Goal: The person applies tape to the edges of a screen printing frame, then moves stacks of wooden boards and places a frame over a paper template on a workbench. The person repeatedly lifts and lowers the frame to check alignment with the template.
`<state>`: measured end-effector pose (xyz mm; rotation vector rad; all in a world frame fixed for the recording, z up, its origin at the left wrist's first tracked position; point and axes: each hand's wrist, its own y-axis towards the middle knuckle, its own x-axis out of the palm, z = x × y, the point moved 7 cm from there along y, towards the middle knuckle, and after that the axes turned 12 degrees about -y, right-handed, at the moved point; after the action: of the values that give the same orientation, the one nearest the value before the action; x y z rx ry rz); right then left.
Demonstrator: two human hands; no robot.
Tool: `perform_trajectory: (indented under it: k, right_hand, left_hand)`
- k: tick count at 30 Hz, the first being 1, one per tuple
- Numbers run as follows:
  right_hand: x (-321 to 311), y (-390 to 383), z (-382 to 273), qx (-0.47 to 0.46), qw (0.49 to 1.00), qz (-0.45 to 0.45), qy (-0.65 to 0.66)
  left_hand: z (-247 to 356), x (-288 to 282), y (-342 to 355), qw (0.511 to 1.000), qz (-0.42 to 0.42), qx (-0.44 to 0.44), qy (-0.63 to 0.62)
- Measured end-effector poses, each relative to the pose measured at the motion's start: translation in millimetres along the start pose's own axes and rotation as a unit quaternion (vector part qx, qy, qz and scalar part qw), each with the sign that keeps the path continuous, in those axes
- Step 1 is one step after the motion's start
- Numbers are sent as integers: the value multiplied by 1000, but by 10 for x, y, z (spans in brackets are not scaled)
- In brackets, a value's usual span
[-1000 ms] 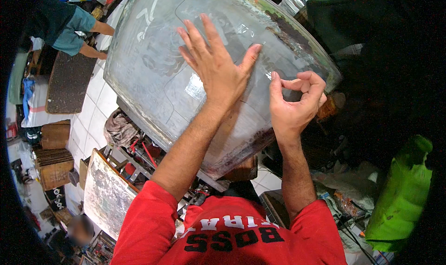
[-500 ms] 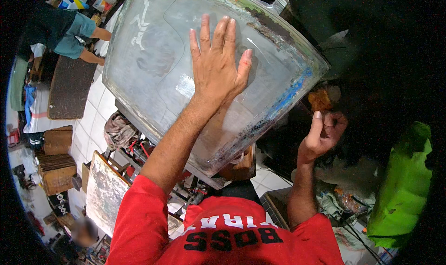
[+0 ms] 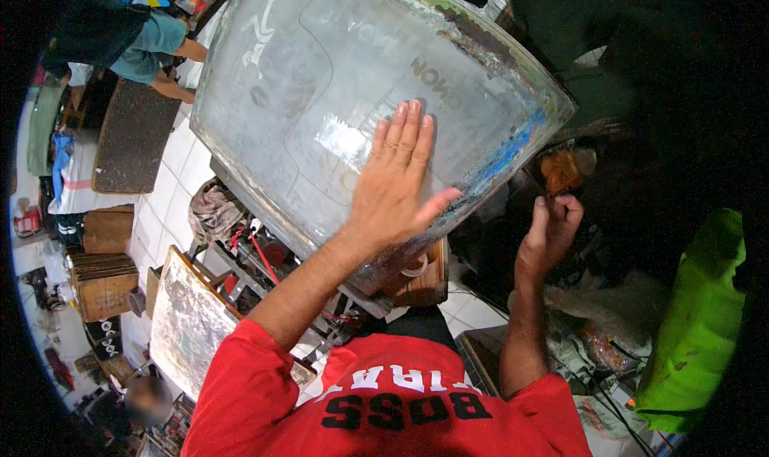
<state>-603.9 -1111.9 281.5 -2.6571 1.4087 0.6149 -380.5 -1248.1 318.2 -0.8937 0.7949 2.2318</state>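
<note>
A large curved glass panel [image 3: 320,96], cloudy and with worn edges, lies tilted in front of me on a metal stand. My left hand [image 3: 396,181] rests flat on its near right part, fingers together and thumb out toward the edge. My right hand [image 3: 551,233] hangs off the panel's right side, fingers curled in a loose fist over a dark cluttered area, holding nothing I can make out.
An orange-brown lump [image 3: 561,171] sits beyond my right hand. A bright green bag [image 3: 701,321] hangs at the right. A stained board [image 3: 188,325] leans lower left, with rags [image 3: 212,213] and red tools beneath the panel. Another person [image 3: 136,36] stands at upper left.
My left hand has slid down and right across the glass. My right hand has left the panel's edge, dropped to the right and curled shut.
</note>
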Motion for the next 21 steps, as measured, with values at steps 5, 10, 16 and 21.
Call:
perform_trajectory:
  k: [5,10,16,21]
  right_hand:
    - [342,-68,425,156,978,-75,117]
    - [1269,-342,842,278,853,-324,300]
    - [1944,-214,681,263,764,-390,442]
    - [1906,-255,543,297,747,-377,461]
  left_hand:
    - [-64,31,-302,998,12,-64,9]
    - [-49,92,-607,994,-1,-103,27]
    - [-102,-1,-562,994,79,-79,-15]
    - [-320,-131,-169,990,76,-91,76]
